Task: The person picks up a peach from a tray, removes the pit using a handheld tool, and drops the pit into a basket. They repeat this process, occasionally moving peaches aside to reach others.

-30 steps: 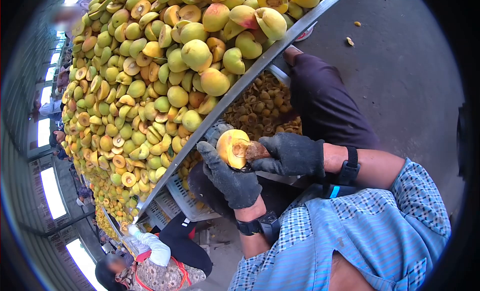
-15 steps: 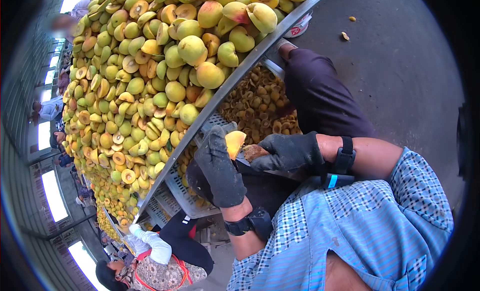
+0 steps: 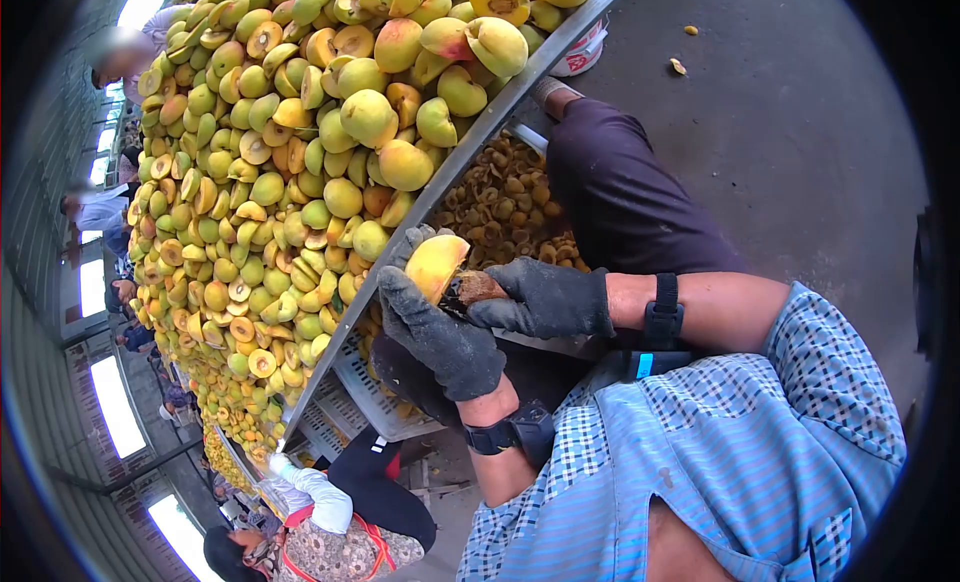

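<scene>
My left hand, in a dark grey glove, cups a yellow peach half with its fingers wrapped around the underside. The gloved right hand is closed around a short tool with a rough brown handle. Its dark end meets the peach's lower right side, and its exact shape there cannot be made out. Both hands are close together, just on my side of the metal table edge. Beyond that edge lies a big heap of halved peaches, yellow and green.
Below the edge, a container holds brownish peach scraps. White plastic crates stand under the table, near my knee. A white bucket sits on the floor at the top. Another person works at the lower left; several more are farther off.
The peach half has turned and sits higher in my left hand, its rounded skin side showing more. My right hand has shifted left, bringing the tool against the peach.
</scene>
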Demonstrator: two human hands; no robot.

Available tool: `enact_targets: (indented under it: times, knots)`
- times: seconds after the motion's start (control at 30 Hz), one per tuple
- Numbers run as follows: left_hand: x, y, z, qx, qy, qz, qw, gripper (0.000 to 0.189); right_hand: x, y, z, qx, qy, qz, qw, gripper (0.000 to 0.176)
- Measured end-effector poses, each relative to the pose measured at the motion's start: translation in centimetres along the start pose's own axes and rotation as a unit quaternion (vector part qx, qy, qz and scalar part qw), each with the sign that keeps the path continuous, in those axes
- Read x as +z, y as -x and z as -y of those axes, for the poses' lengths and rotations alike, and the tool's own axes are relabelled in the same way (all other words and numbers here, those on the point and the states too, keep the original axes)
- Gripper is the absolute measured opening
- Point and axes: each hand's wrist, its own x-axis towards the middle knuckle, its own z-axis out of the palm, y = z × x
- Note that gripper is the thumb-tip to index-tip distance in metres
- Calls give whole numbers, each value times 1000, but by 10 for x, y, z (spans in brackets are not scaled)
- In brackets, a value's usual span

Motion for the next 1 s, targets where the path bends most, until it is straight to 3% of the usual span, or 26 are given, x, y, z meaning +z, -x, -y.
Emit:
enact_targets:
  times: [0.03, 0.1, 0.17, 0.23, 0.33, 0.37, 0.4, 0.5, 0.57, 0.6, 0.63, 0.7, 0.73, 0.77, 0.83, 0.9, 1.0]
  knots:
    - [2, -2, -2, 0, -1, 0, 1000, 63, 1, 0, -2, 0, -1, 0, 1000, 32]
    - [7, -6, -9, 0, 22, 44, 999, 62, 5, -1, -7, 9, -191, 39, 981, 32]
    - [12, -8, -15, 0, 23, 37, 999, 57, 6, 1, -2, -9, -208, 24, 978, 32]
    - [15, -13, -18, 89, -127, 69, 985, 52, 7, 3, 1, -26, -222, 5, 975, 32]
    - [23, -13, -21, 105, -132, 74, 983, 55, 11, 6, -4, -89, -232, -51, 967, 31]
    - [25, -14, -22, 113, -135, 76, 982, 56, 8, 11, -9, -16, -289, 8, 957, 31]
    - [21, -17, -23, 46, -70, 84, 993, 56, 4, 13, -7, 54, -339, 65, 937, 31]
    - [20, -19, -25, -20, 22, 108, 994, 51, -5, 24, 20, 10, -351, 65, 934, 29]
    - [30, -14, -26, 48, -87, 66, 993, 49, -8, 21, 16, -33, -196, 13, 980, 31]
    - [35, -15, -24, 193, -175, 83, 962, 48, -6, 17, 12, -84, -178, -18, 980, 33]
    - [38, -15, -24, 198, -170, 85, 962, 48, -9, 17, 8, -88, -172, -21, 981, 33]
    - [40, -11, -24, 123, -113, 84, 982, 49, -11, 20, 8, 66, -183, 34, 980, 35]
    - [37, -9, -27, -13, 63, 128, 990, 53, -9, 21, 8, 62, -183, 36, 981, 35]
    - [33, -5, -24, -73, 145, 129, 978, 58, -5, 22, 10, 14, -268, 56, 962, 35]
    - [23, -4, -23, -74, 155, 163, 972, 61, -7, 23, 13, -32, -349, 79, 933, 35]
    - [15, -11, -14, -81, 146, 156, 974, 60, -23, 24, 27, 91, -141, 121, 978, 37]
    - [11, -16, -20, -70, 86, 177, 978, 54, -18, 14, 10, 7, -86, 111, 990, 33]
